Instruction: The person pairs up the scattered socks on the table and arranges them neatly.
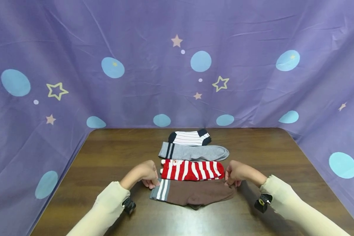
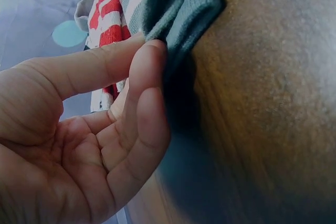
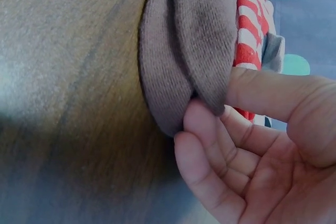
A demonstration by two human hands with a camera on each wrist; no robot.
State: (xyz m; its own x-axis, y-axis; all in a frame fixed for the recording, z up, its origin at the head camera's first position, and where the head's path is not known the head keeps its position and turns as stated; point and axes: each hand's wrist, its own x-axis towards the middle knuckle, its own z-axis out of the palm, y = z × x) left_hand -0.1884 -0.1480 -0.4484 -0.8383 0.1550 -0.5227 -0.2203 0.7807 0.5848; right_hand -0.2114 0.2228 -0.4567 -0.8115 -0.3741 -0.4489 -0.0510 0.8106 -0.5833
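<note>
A brown sock (image 1: pixel 199 191) with a grey cuff and white bands lies sideways at the near end of a column of socks. My left hand (image 1: pixel 148 173) pinches the upper corner of its cuff; in the left wrist view the grey cuff (image 2: pixel 186 17) shows two layers, with thumb and index finger closed on one. At the other end, my right hand (image 1: pixel 234 172) pinches the toe; the right wrist view shows the brown toe (image 3: pixel 205 40) in two layers, the upper one between thumb and finger. Just beyond lies a red-and-white striped sock (image 1: pixel 191 169).
Farther back lie a grey sock (image 1: pixel 197 152) with black bands and a white ankle sock (image 1: pixel 187 138) with black heel and toe. All rest on a brown wooden table (image 1: pixel 112 147). A purple curtain (image 1: pixel 153 91) with stars and dots hangs behind and along both sides.
</note>
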